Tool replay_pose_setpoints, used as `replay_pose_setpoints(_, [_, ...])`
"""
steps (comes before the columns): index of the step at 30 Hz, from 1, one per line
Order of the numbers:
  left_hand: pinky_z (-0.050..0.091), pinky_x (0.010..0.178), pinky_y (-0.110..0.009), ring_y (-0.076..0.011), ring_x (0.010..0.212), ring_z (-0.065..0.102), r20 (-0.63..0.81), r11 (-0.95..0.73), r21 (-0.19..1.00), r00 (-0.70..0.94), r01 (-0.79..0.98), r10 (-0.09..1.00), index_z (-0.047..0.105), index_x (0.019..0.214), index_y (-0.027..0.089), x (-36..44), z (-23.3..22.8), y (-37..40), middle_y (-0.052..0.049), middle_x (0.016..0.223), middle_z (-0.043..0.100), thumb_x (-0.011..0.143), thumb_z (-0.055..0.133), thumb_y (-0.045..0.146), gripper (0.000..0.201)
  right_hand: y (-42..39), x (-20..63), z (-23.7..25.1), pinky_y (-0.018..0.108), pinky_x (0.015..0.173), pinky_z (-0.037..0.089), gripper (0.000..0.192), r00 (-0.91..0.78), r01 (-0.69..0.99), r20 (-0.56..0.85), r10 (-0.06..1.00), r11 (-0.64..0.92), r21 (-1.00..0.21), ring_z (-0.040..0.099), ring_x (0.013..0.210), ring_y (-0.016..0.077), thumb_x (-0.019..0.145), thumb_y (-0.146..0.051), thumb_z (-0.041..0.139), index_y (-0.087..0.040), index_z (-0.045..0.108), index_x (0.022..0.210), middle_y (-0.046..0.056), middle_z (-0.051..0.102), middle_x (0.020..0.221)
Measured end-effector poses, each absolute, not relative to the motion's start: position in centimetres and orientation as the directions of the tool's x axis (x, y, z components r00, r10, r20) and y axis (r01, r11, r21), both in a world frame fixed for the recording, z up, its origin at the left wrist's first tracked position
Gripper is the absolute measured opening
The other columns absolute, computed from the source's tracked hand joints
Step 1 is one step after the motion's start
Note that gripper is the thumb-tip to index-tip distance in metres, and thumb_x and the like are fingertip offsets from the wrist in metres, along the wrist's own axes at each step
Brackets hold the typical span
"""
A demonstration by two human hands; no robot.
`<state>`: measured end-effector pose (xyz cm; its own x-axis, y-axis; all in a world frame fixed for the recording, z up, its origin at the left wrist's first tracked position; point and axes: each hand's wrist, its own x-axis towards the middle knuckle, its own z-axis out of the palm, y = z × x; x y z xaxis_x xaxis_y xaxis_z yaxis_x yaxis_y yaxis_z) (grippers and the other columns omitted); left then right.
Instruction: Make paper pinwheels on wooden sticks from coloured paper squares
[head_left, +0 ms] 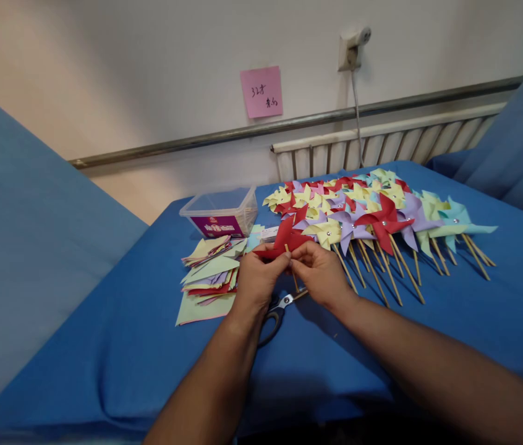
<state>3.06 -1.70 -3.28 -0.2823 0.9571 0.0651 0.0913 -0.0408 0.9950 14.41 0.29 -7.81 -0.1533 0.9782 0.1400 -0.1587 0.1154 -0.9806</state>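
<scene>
My left hand (258,275) is closed, its thumb and fingers pinching a red paper pinwheel (286,237) near the middle. From the other side my right hand (324,272) pinches the same pinwheel, fingertips close to the left thumb. A thin wooden stick (295,281) runs down from the pinwheel between both hands. Where stick and paper meet is mostly covered by my fingers. Beneath my hands lies a pair of scissors (274,320) with dark handles; its blades are partly hidden.
Many finished pinwheels (354,225) on sticks lie in rows at right. A stack of coloured paper (210,281) lies left of my hands, with a clear plastic box (219,204) behind it. The blue-covered table (150,346) meets a wall with a radiator (331,154).
</scene>
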Motion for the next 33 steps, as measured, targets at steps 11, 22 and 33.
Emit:
replay_pose_setpoints(11, [0.043, 0.057, -0.024, -0.0136, 0.058, 0.057, 0.127, -0.065, 0.978, -0.319, 0.197, 0.939, 0.070, 0.071, 0.013, 2.7, -2.7, -1.9, -0.001, 0.064, 0.067, 0.061, 0.077, 0.032, 0.023, -0.1, 16.6, -6.3, 0.033, 0.067, 0.048, 0.015, -0.087, 0.279, 0.416, 0.905, 0.423, -0.862, 0.058, 0.066, 0.0166, 0.081, -0.037, 0.062, -0.023, 0.065, 0.081, 0.002, 0.065, 0.077])
replay_pose_setpoints(22, [0.043, 0.058, -0.025, -0.0154, 0.058, 0.059, -0.019, 0.045, 0.988, -0.177, 0.146, 0.984, 0.072, 0.069, 0.014, 3.2, -2.7, -2.2, -0.002, 0.064, 0.068, 0.058, 0.078, 0.034, 0.024, 1.8, 17.0, -5.7, 0.030, 0.067, 0.048, 0.027, -0.219, -0.107, 0.153, 0.964, 0.132, -0.985, 0.060, 0.068, 0.0157, 0.067, -0.043, 0.073, -0.019, 0.067, 0.076, -0.001, 0.067, 0.072])
replay_pose_setpoints(33, [0.040, 0.058, -0.025, -0.0138, 0.058, 0.054, -0.012, 0.055, 0.967, -0.170, 0.248, 0.985, 0.071, 0.069, 0.014, 3.3, -2.6, -2.3, -0.001, 0.061, 0.065, 0.059, 0.076, 0.032, 0.022, 1.6, 16.8, -5.6, 0.024, 0.055, 0.040, 0.029, -0.206, -0.224, 0.087, 0.975, 0.040, -0.974, 0.049, 0.054, 0.0103, 0.063, -0.042, 0.076, -0.019, 0.059, 0.064, -0.004, 0.059, 0.058])
